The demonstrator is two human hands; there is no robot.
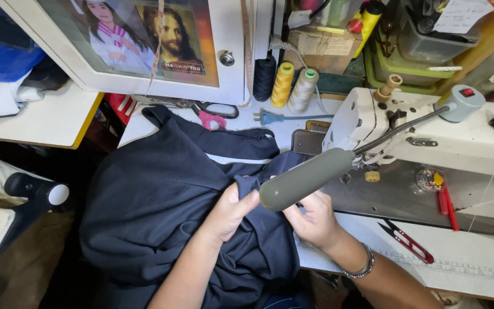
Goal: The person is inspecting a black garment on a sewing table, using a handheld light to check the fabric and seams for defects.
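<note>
Navy garment [161, 194] pinched by left hand [231, 210]; right hand [314, 220] grips its fold.

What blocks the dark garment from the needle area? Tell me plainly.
The grey lamp head hangs across the view over the dark garment and hides the needle area. The left hand and right hand grip the fabric below it. Nothing else visible lies between.

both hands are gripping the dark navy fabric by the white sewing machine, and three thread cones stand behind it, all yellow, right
Not quite. The head view shows both hands, left and right, on the dark navy fabric by the white sewing machine, but the three thread cones are black, yellow and beige, not all yellow.
</note>
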